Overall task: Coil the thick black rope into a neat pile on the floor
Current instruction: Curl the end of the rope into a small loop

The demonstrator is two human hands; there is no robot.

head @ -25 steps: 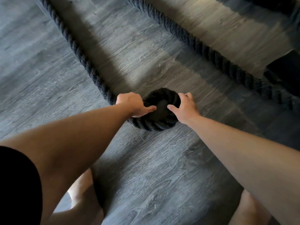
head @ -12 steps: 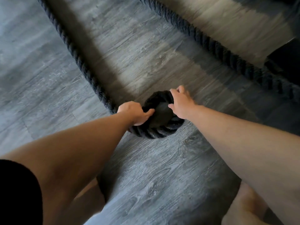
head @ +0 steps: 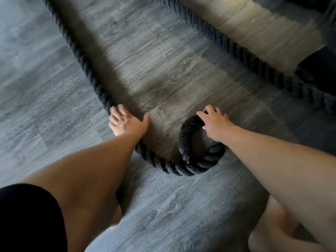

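Observation:
The thick black rope runs from the top left down the grey wood floor, then curls into a small tight coil near the middle. My right hand rests on the coil's top right, fingers bent over its inner end. My left hand lies on the straight stretch of rope left of the coil, fingers spread and curled over it, thumb out to the right. A second stretch of the same rope crosses diagonally from the top centre to the right edge.
Grey wood-plank floor all around, with a sunlit patch at the upper right. A dark object stands at the right edge beside the far rope. My bare knees show at the bottom.
My left hand has left the coil and moved left and outward onto the straight rope. My right hand stays on the coil. The camera has shifted, so the coil sits further right.

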